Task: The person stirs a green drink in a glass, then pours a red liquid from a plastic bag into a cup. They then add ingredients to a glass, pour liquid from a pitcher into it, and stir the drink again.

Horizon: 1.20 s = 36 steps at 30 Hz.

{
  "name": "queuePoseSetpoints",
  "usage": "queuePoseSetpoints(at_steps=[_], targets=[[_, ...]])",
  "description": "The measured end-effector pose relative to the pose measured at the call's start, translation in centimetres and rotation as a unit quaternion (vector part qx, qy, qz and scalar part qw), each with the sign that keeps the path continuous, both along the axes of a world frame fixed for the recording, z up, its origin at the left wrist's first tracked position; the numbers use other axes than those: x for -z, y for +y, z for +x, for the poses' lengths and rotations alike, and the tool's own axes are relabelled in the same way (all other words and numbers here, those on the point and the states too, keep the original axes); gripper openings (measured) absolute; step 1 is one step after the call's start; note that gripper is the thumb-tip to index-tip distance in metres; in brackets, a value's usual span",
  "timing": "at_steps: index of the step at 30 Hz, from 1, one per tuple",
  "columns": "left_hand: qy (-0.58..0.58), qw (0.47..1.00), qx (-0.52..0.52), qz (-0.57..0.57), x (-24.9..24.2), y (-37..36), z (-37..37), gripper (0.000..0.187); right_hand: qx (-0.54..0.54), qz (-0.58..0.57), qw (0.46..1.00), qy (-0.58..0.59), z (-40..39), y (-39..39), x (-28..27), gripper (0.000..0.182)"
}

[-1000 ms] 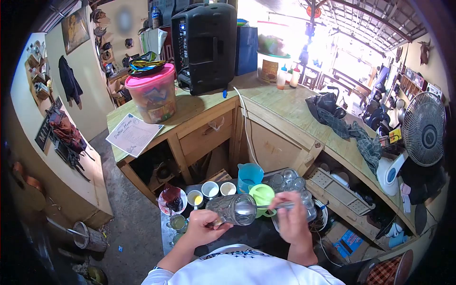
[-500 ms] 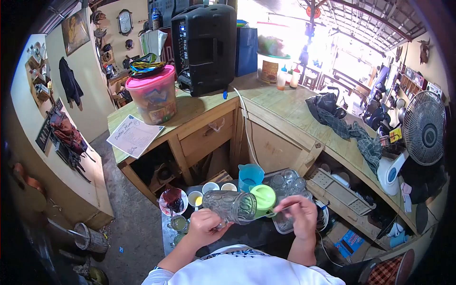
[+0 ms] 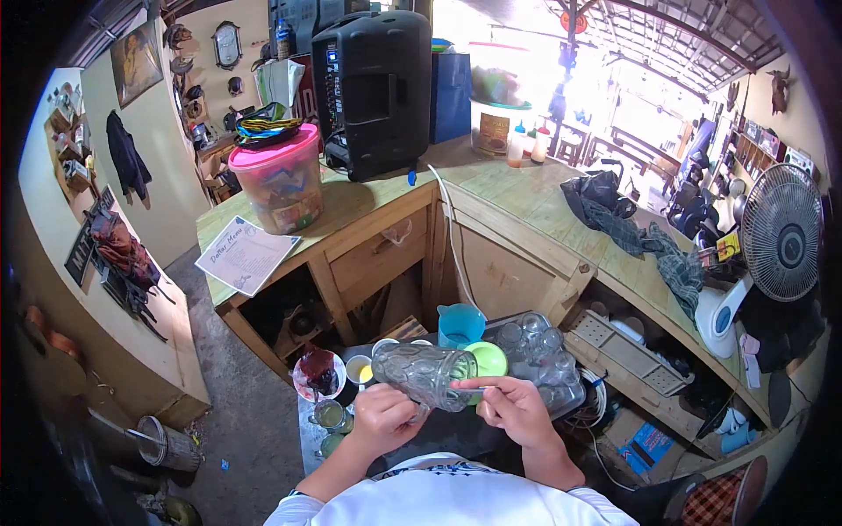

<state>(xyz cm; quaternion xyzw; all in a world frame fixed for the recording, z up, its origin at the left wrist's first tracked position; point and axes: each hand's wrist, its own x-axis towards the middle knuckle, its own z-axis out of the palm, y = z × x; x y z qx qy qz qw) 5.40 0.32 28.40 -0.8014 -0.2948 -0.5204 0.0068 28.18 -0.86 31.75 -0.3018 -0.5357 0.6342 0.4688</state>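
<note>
My left hand (image 3: pixel 388 419) is closed on a large clear glass mug (image 3: pixel 419 373), apparently by its handle. The mug lies tilted on its side, its mouth facing right. At that mouth, my right hand (image 3: pixel 517 414) pinches a thin, light-coloured utensil (image 3: pixel 474 389), with the index finger stretched along it. The utensil's far end is inside or behind the glass; its kind does not show. Just behind the mug are a green lidded container (image 3: pixel 488 361) and a blue plastic jug (image 3: pixel 460 325). A white cup (image 3: pixel 360 369) with something yellow in it stands left of the mug.
Upturned glasses (image 3: pixel 532 337) crowd a clear tray (image 3: pixel 574 399) on the right. A plate (image 3: pixel 303 382) with a dark red bag and green-tinted glass mugs (image 3: pixel 328 415) stand left. Beyond is a wooden counter (image 3: pixel 509 197) with a speaker (image 3: pixel 373 96) and a pink-lidded bucket (image 3: pixel 279 180).
My right hand has moved left and slightly down, bringing the thin utensil to the mug's mouth. My left hand still holds the mug, nearly in place.
</note>
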Motion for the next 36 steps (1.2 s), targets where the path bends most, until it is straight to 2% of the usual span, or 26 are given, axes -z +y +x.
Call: queuePoseSetpoints(at_steps=[4,6,7,8,10,14,15,17,18,20,22,24,26,27,28,30,32,34,36], targets=[[-0.019,1.000,-0.007,-0.007,0.3,0.1,-0.1,0.035,0.057,0.017,0.995,0.084,1.9,0.7,0.7,0.039],[-0.029,1.000,-0.011,-0.001,0.3,-0.1,-0.1,0.034,0.164,0.011,0.981,0.103,1.2,0.8,0.8,0.040],[-0.012,1.000,-0.003,-0.008,0.0,-0.4,-0.1,0.030,0.095,-0.013,0.991,0.090,0.9,0.6,1.0,0.041],[0.004,1.000,0.005,-0.015,-0.2,-0.5,0.0,0.025,0.095,-0.013,0.991,0.090,0.5,0.5,1.0,0.041],[0.012,1.000,-0.006,-0.011,0.0,-0.5,-0.1,0.025,0.009,-0.053,0.992,0.115,-0.1,0.3,0.9,0.040],[0.006,0.999,-0.045,0.004,1.3,0.0,-0.5,0.025,0.154,-0.031,0.977,0.142,2.3,0.9,0.8,0.043],[0.005,0.999,-0.046,0.004,1.1,-0.2,-0.4,0.025,0.153,-0.032,0.978,0.141,1.9,0.8,0.8,0.043],[0.018,0.999,-0.027,0.000,0.6,-0.4,0.1,0.025,0.042,-0.084,0.993,0.071,0.0,0.6,0.9,0.044],[0.018,0.999,-0.026,0.001,0.6,-0.3,0.3,0.025,0.006,-0.090,0.992,0.093,-0.7,0.7,1.7,0.044],[0.007,1.000,-0.024,0.013,0.6,-0.1,0.5,0.032,0.041,-0.063,0.992,0.105,0.0,0.9,2.7,0.043],[0.011,1.000,-0.029,0.003,0.8,-0.1,-0.2,0.028,0.159,-0.050,0.972,0.163,1.4,1.3,1.9,0.040],[0.014,0.999,-0.028,-0.009,0.9,-0.3,-0.3,0.025,0.165,-0.029,0.973,0.160,2.0,1.4,2.1,0.041],[0.018,1.000,-0.013,-0.009,0.8,-0.3,0.1,0.025,0.043,-0.047,0.995,0.077,0.6,1.1,2.2,0.041],[0.018,1.000,-0.011,-0.008,0.8,-0.3,0.2,0.025,0.003,-0.003,0.998,0.068,-0.5,1.1,2.4,0.041],[0.024,0.999,-0.010,-0.018,0.9,-0.3,0.2,0.024,0.004,-0.002,0.998,0.069,-0.2,1.0,2.6,0.041],[0.030,0.999,-0.012,-0.026,1.0,-0.2,0.1,0.024,0.135,0.028,0.989,0.058,0.6,0.9,2.8,0.040],[0.011,1.000,-0.018,-0.018,1.4,-0.1,-0.3,0.025,0.246,0.103,0.952,0.151,1.1,0.9,1.8,0.036],[0.015,0.999,-0.013,-0.033,1.3,-0.1,-0.3,0.025,0.214,0.216,0.952,0.022,1.2,0.9,1.5,0.029],[0.020,0.999,-0.008,-0.044,1.2,0.1,-0.1,0.026,0.136,0.337,0.903,-0.228,0.0,1.0,0.4,0.023]])
